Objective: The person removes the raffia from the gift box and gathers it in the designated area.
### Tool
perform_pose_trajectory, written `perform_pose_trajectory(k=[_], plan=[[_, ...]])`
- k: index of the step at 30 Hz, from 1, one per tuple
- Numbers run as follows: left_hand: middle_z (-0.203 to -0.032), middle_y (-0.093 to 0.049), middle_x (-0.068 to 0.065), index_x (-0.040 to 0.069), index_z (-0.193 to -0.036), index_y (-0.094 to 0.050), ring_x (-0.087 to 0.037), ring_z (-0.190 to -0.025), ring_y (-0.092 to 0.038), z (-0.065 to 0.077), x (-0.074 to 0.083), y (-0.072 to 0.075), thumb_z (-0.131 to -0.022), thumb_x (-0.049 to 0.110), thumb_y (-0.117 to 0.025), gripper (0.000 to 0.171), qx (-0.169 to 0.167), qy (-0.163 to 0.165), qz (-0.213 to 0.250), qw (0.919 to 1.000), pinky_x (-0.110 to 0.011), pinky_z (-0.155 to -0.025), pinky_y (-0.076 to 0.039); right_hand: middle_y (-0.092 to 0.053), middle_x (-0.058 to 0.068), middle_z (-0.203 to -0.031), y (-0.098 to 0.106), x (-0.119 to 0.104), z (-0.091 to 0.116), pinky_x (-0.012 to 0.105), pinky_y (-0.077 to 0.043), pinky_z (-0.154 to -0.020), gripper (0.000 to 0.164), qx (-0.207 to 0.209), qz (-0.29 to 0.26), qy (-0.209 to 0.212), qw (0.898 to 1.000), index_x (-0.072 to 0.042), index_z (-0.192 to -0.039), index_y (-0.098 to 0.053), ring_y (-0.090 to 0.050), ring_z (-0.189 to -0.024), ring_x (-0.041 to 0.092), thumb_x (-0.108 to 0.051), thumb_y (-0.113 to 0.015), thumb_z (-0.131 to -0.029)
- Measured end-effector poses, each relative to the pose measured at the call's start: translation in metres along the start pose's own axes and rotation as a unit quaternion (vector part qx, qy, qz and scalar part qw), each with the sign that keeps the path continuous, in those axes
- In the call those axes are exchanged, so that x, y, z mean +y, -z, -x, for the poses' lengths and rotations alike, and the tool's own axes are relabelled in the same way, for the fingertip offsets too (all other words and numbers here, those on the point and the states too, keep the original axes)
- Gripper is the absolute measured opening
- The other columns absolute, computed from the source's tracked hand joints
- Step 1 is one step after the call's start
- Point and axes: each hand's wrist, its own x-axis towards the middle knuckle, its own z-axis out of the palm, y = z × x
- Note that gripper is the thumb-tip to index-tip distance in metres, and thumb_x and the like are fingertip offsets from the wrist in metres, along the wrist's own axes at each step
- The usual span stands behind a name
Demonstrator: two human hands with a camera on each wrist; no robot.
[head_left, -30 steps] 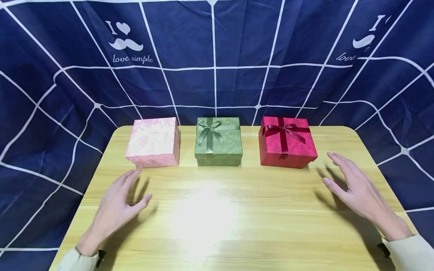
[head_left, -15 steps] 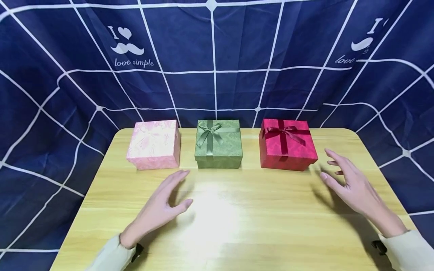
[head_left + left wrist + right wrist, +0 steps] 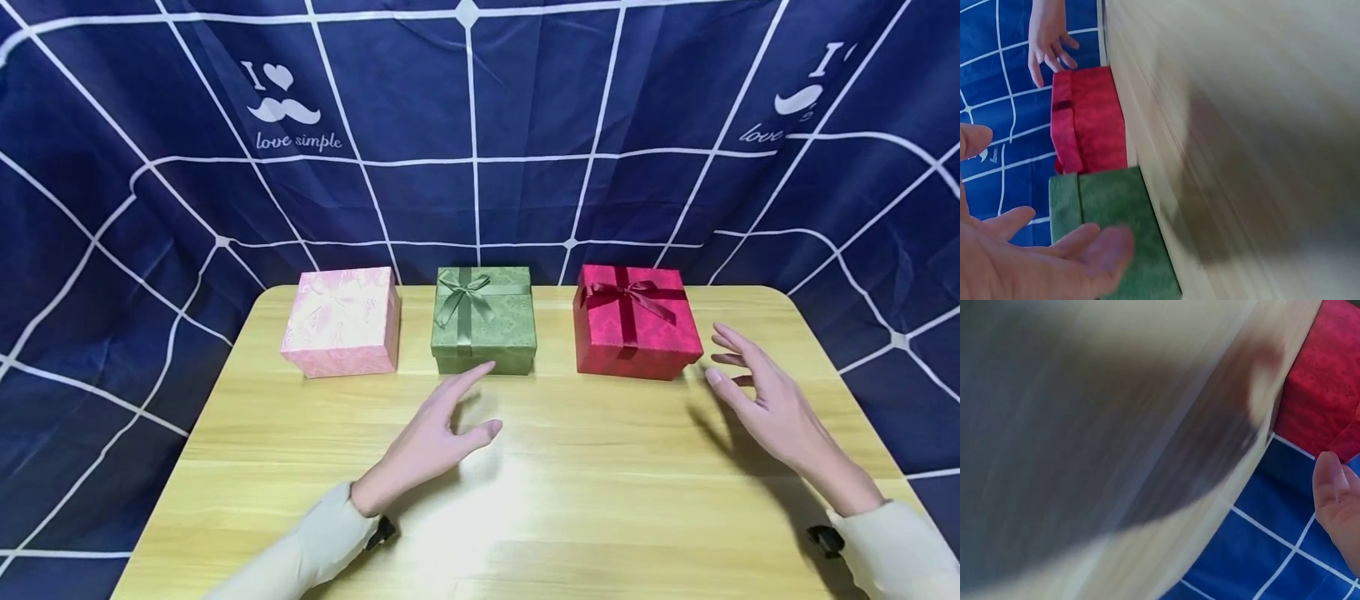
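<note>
left hand [image 3: 429, 442], right hand [image 3: 782, 417] outstretched

Three boxes [image 3: 483, 325] abreast on table [image 3: 615, 483], cloth [image 3: 532, 92] behind, contact unclear

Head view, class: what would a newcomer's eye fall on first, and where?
Probably the bright red box with its dark red ribbon bow, rightmost of three on the pale wooden table. A square green box with a green ribbon bow stands in the middle, and a pale pink patterned box at the left. Then the bare left hand, in front of the green box, and the right hand, beside the red one.
</note>
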Motion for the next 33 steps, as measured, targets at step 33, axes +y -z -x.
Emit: perform_pose_trajectory(k=[33], plan=[[-0.137, -0.046, -0.010, 0.042, -0.176, -0.008, -0.013, -0.091, -0.057, -0.124, 0.045, -0.109, -0.103, 0.065, -0.064, 0.095, 0.021, 0.022, 0.085, 0.9959, -0.030, -0.078, -0.051, -0.048, 0.006, -0.153, -0.014, 0.010, -0.052, 0.014, -0.048, -0.090, 0.063, -0.015, -0.209, -0.109, 0.972, -0.020, -0.174, -0.031, -0.054, -0.124, 0.004, -0.010, -0.052, -0.115]])
